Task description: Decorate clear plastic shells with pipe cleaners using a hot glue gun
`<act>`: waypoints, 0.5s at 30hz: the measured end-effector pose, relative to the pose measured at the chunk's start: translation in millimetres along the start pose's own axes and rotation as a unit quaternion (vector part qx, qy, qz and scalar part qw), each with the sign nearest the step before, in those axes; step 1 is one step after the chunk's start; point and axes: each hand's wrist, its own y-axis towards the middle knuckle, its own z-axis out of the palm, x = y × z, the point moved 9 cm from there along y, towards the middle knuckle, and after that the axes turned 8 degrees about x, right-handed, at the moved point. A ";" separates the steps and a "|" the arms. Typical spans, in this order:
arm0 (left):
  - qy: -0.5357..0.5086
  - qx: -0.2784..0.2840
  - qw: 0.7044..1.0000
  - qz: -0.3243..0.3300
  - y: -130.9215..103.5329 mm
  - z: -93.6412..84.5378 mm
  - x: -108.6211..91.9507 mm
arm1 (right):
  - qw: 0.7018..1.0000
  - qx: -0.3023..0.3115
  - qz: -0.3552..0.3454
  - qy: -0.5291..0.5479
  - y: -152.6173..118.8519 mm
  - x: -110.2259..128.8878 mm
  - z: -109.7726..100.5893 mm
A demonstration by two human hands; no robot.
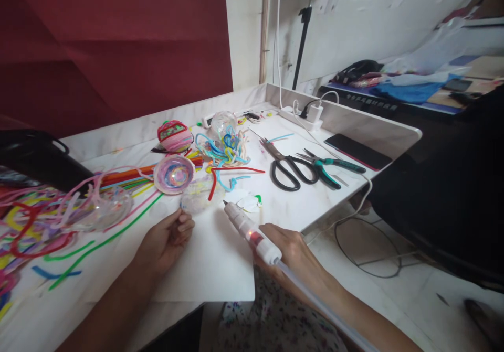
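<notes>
My right hand (283,244) is wrapped round a white glue gun (252,234) with a lit red spot, its dark nozzle pointing up and left above the white sheet. My left hand (177,234) has its fingers curled together at the near left edge of a clear plastic shell (199,195); whether it pinches the shell's rim is hard to make out. Behind it sits a pink and purple lined bowl (174,174). A bent red pipe cleaner (238,170) lies beyond the clear shell, beside blue pieces. Another clear shell (112,208) rests among pipe cleaners.
Black-handled scissors (285,166) and green pliers (328,167) lie at the right, near a dark phone (357,151) and a power strip (301,118). A wrapped ball (175,136) stands behind. Loose pipe cleaners (31,226) cover the left. A black object (43,158) juts in there.
</notes>
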 end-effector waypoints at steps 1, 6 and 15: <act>-0.002 -0.002 1.000 0.003 -0.1 -0.1 -0.3 | 1.000 0.001 -0.001 0.000 -0.5 1.5 0.0; 0.004 -0.005 1.000 0.002 -0.7 0.0 -0.2 | 1.000 0.002 -0.017 0.004 -2.7 11.5 -2.8; -0.007 -0.007 1.000 0.008 -2.2 1.3 -1.2 | 0.997 -0.022 -0.069 0.025 -9.7 17.0 -9.5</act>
